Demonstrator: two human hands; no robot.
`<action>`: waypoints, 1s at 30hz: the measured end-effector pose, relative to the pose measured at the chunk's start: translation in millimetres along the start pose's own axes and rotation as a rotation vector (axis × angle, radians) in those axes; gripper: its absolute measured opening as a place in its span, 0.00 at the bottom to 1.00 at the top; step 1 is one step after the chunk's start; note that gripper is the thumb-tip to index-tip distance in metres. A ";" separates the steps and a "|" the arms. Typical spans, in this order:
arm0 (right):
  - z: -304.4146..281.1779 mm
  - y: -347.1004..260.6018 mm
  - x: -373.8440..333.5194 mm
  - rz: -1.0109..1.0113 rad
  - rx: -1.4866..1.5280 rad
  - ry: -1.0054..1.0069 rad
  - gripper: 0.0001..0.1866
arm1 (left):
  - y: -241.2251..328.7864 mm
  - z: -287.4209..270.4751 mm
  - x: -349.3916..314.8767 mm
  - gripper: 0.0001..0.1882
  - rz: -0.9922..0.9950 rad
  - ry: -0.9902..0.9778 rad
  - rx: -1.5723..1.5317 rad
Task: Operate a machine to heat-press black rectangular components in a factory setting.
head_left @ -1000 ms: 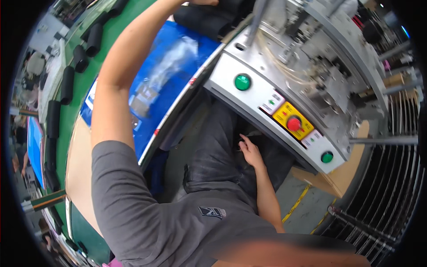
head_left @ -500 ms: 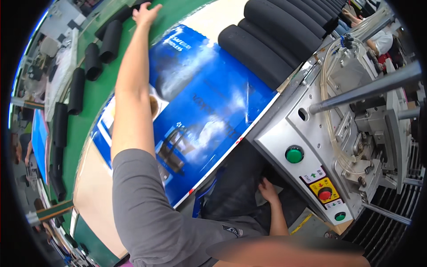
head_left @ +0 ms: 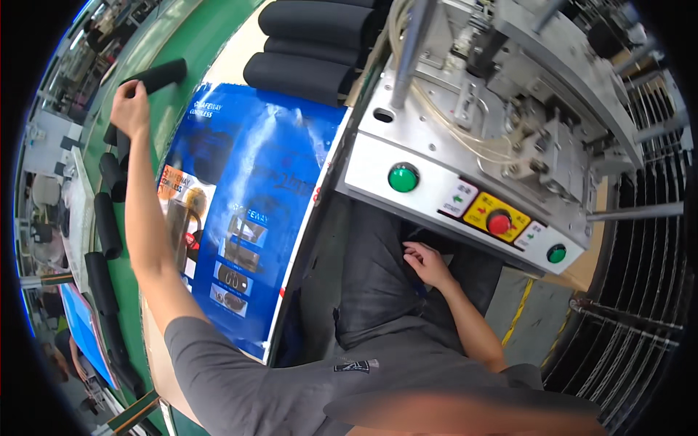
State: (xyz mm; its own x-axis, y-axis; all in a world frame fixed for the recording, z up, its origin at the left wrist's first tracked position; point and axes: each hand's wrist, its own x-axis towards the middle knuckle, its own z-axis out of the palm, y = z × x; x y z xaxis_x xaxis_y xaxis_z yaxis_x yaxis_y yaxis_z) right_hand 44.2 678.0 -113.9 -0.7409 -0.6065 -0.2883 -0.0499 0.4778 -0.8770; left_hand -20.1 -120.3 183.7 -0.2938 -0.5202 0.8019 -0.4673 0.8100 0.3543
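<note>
My left hand (head_left: pixel 129 107) is stretched out over the green conveyor belt (head_left: pixel 182 43) and grips the near end of a black foam roll (head_left: pixel 161 74). A large blue printed bag (head_left: pixel 243 211) lies flat on the bench beside that arm. My right hand (head_left: pixel 425 263) rests on my lap on dark trousers, fingers loosely spread and holding nothing, just under the front of a metal machine (head_left: pixel 465 123).
Three black foam rolls (head_left: pixel 309 43) lie stacked at the top of the bench. More black rolls (head_left: pixel 102 232) line the belt at left. The machine panel has a green button (head_left: pixel 402 177), a red knob (head_left: pixel 498 222) and a smaller green button (head_left: pixel 556 253). Wire mesh (head_left: pixel 640 305) stands at right.
The view has swung back toward the machine. My left arm pulled in from its far reach and has closed on a black roll on the belt. My right hand stays on my lap.
</note>
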 end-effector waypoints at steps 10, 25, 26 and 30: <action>-62.8 -228.8 -59.3 -0.608 0.173 0.114 0.33 | 339.5 -280.0 -79.8 0.31 0.433 -0.890 -0.575; -97.3 -118.6 -152.5 -0.409 1.058 0.336 0.46 | 532.2 -229.1 -206.7 0.16 1.118 -0.736 -0.989; -100.1 -110.5 -155.0 -0.426 1.152 0.357 0.46 | 540.2 -224.3 -207.3 0.16 1.150 -0.743 -1.011; -112.6 -89.2 -163.1 -0.528 1.395 0.404 0.48 | 564.0 -215.3 -207.7 0.14 1.323 -0.689 -0.901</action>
State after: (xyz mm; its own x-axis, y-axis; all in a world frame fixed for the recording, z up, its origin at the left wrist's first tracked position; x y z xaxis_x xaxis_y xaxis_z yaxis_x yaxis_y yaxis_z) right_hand 94.1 805.8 54.7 -0.9781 -0.1932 0.0769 0.1182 -0.8209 -0.5587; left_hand -43.1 502.8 320.5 -0.4449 0.7448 0.4973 0.8615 0.5076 0.0105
